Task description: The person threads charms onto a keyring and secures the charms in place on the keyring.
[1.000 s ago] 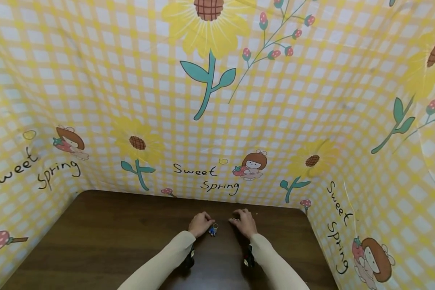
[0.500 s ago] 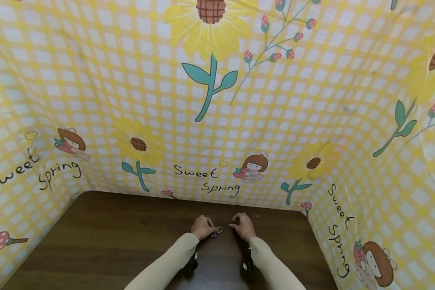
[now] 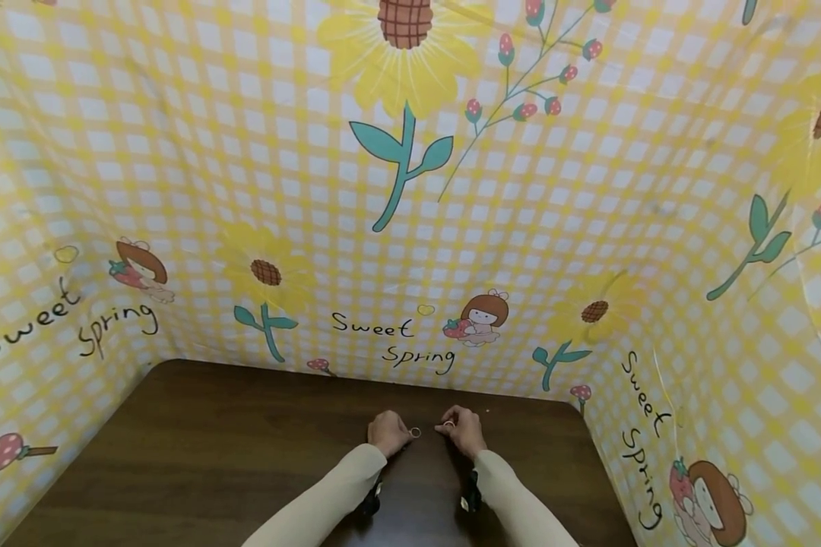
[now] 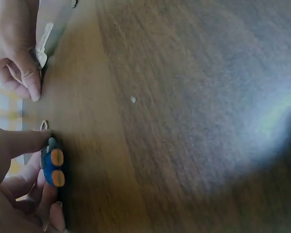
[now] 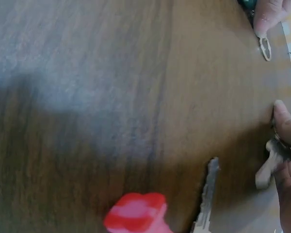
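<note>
My left hand (image 3: 388, 433) pinches a key ring charm, a small blue figure (image 4: 48, 171) with orange feet. Its metal ring (image 5: 268, 59) pokes out past the fingertips toward the other hand. My right hand (image 3: 465, 431), a short gap away, holds another metal ring (image 3: 448, 422) between thumb and fingers. A silver key (image 4: 42, 48) hangs at that hand in the left wrist view, and shows blurred in the right wrist view. The curled fingers partly cover both rings.
Low in the right wrist view are a red and pink object (image 5: 136, 212) and a toothed key blade (image 5: 208, 189). A tiny pale speck (image 4: 133, 99) lies on the brown table (image 3: 246, 441). Checked yellow cloth (image 3: 410, 266) walls the back and sides.
My left hand has picked up the blue charm from beside its fingers and turned its ring rightward. A ring now shows upright in the right hand's fingers. Both hands have shifted slightly.
</note>
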